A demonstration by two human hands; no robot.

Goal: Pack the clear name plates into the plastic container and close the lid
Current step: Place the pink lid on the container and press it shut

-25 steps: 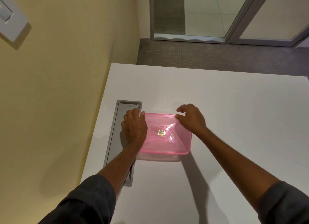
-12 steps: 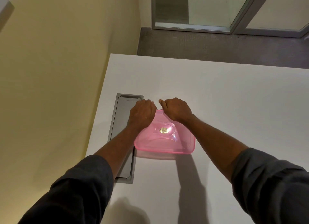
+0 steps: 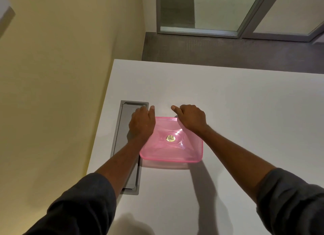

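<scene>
A pink translucent lid (image 3: 172, 147) with a gold sticker at its centre covers the plastic container on the white table (image 3: 228, 103). My left hand (image 3: 142, 123) rests on the lid's far left corner, fingers curled, thumb sticking out. On the far right part of the lid lies my right hand (image 3: 191, 119), fingers also curled and thumb pointing left. Both hands press down rather than grasp. The container body and the clear name plates are hidden under the lid.
A grey metal cable hatch (image 3: 127, 147) is set into the table just left of the container, partly under my left forearm. A yellow wall (image 3: 61, 77) runs along the table's left edge. Dark carpet (image 3: 228, 49) and a glass door lie beyond the far edge.
Both hands slid from the lid's side edges to its far corners, then spread slightly apart. The view shifted a little; the lid stays on the container.
</scene>
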